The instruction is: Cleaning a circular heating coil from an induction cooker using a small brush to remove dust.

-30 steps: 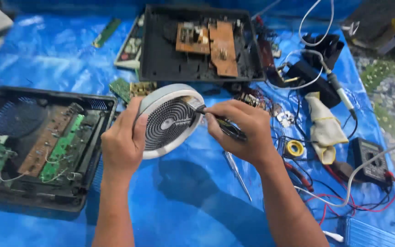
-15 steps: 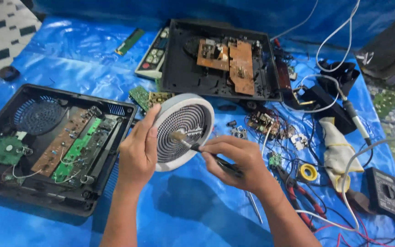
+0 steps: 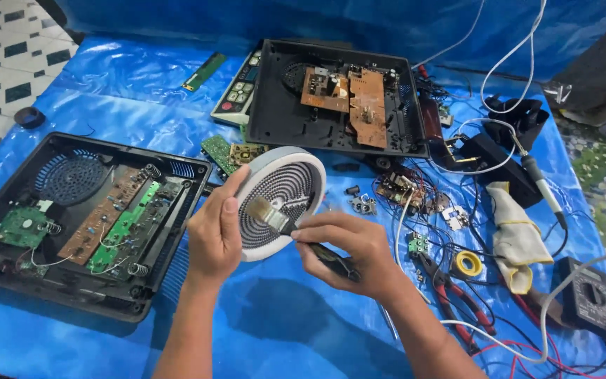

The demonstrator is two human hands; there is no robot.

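My left hand (image 3: pixel 215 231) grips the left rim of a round white coil disc (image 3: pixel 285 189) and holds it tilted up above the blue tarp. A small paintbrush (image 3: pixel 269 214) rests with its bristles on the disc's dark spiral face. My right hand (image 3: pixel 348 253) is closed around the brush's dark handle, just right of the disc. An opened black appliance case (image 3: pixel 78 217) with brown and green circuit boards lies to the left of my left arm.
A second opened black case (image 3: pixel 338 98) with brown boards lies at the back. To the right sit a soldering iron (image 3: pixel 541 186), a cloth (image 3: pixel 517 235), yellow tape roll (image 3: pixel 468 264), red-handled pliers (image 3: pixel 457 302), a multimeter (image 3: pixel 587 295) and tangled wires. Loose boards lie near the disc.
The view has shifted so things sit further right and lower. The brush has moved leftward across the disc's face. My left hand still holds the rim.
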